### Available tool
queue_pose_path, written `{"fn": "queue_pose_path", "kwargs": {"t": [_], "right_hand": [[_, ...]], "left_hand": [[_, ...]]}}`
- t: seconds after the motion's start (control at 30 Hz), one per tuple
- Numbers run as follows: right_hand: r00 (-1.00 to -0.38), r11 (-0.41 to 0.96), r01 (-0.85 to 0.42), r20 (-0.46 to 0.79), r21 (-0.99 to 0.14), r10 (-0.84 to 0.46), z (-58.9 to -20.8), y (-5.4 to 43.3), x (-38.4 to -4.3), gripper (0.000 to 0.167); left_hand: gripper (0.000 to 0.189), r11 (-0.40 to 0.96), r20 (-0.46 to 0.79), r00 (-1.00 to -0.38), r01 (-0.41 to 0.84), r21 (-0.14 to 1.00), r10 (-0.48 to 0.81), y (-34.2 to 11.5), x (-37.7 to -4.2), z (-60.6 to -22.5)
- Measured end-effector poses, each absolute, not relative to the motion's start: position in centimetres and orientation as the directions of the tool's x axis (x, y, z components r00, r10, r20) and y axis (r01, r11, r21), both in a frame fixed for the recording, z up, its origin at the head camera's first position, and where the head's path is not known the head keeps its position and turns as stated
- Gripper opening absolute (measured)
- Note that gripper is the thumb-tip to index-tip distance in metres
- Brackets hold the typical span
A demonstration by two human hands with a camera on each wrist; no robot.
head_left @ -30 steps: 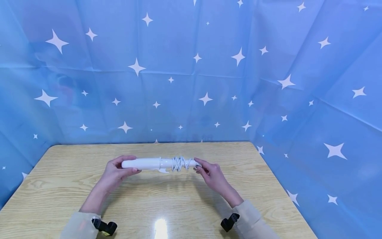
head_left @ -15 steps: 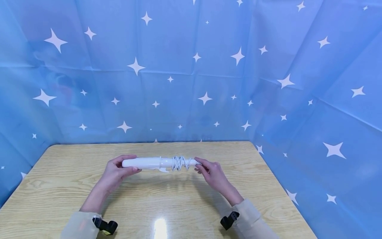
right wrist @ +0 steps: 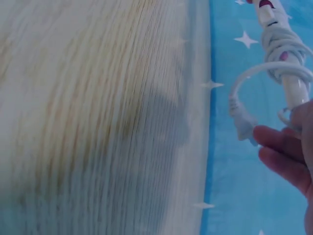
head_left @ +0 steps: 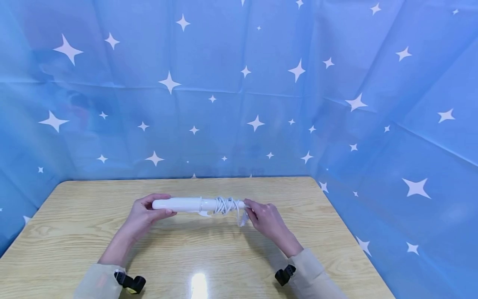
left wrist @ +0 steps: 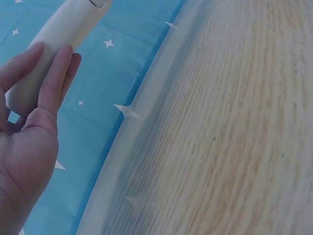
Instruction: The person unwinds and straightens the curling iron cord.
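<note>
A white curling iron is held level above the table, its pale cord wound around the handle. My left hand grips the thick barrel end between thumb and fingers, as the left wrist view also shows on the barrel. At the other end, my right hand pinches the tip of the handle where the cord comes out. A loose loop of cord hangs there with the plug. In the right wrist view, the plug is right at my fingertips, and pink buttons show on the handle.
The wood-grain table lies under both hands, with a bright light reflection near its front. A blue star-patterned cloth hangs behind it and along the right side. Both sleeves carry a black wrist camera.
The plug and a loop of cord have come away from the winding and now hang below the handle end by my right hand. My left hand keeps its grip in place.
</note>
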State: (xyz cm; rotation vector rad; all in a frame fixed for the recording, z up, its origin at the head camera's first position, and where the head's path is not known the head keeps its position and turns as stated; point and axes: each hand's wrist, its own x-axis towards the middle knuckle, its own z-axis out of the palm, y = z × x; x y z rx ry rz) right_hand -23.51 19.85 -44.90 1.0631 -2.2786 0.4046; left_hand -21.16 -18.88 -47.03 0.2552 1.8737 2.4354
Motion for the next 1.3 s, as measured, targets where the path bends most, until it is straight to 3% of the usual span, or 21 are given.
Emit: {"fn": "queue_pose_path", "kwargs": {"t": [0.13, 0.37, 0.63, 0.93, 1.3], "right_hand": [[-0.566, 0.638, -0.759, 0.619, -0.133, -0.544, -44.9, 20.0, -23.4, 0.026], [-0.780, 0.576, -0.621, 0.491, -0.532, -0.388, -44.6, 20.1, -22.8, 0.025], [-0.874, 0.362, -0.477, 0.385, -0.801, -0.298, -44.6, 20.3, -22.6, 0.028], [-0.907, 0.417, -0.406, 0.303, -0.813, -0.293, -44.6, 20.4, -22.6, 0.030], [-0.914, 0.503, -0.396, 0.277, -0.768, -0.297, -44.6, 22.8, -22.5, 0.018]], "left_hand": [[0.046, -0.291, 0.084, -0.986, 0.040, 0.956, 0.142, -18.9, -21.1, -47.2], [0.043, -0.376, 0.100, -0.984, 0.038, 0.926, 0.148, -19.2, -21.0, -47.4], [0.045, -0.430, 0.136, -0.979, 0.059, 0.901, 0.149, -19.6, -21.0, -47.6], [0.044, -0.459, 0.136, -0.982, 0.060, 0.887, 0.134, -19.9, -20.8, -47.5], [0.044, -0.481, 0.172, -0.975, 0.086, 0.872, 0.137, -20.9, -20.7, -47.6]]}}
